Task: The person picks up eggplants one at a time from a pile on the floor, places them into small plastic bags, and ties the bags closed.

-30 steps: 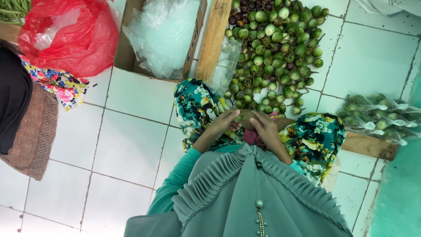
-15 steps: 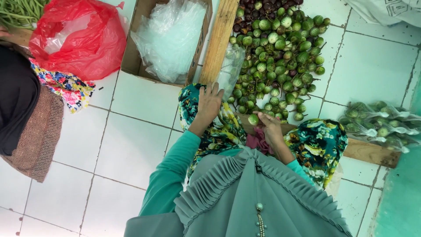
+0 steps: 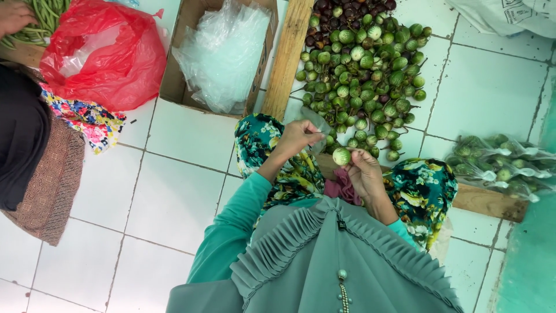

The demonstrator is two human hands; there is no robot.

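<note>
Green, round small eggplant (image 3: 341, 156) pinched in the right hand (image 3: 365, 173), fingers clamped on it, held just above the lap and just short of the near edge of the eggplant pile (image 3: 362, 75) on the white tiled floor (image 3: 174, 185). Left hand (image 3: 296, 135) closed on the edge of a thin clear plastic bag (image 3: 318, 124), fingertips together on the film, just beside the eggplant. Pile is mostly green fruits, dark purple ones at its far end, lying between a wooden plank (image 3: 288, 55) on the left and bare tiles on the right. Cardboard box (image 3: 220, 52) of clear bags sits left of the plank. Red plastic bag (image 3: 107, 55) further left, near the floor's far left corner. Filled clear packs of eggplants (image 3: 501, 165) lie at the right edge on another wooden board (image 3: 486, 202). Another person's hand (image 3: 14, 14) on green beans (image 3: 40, 17), top left.
</note>
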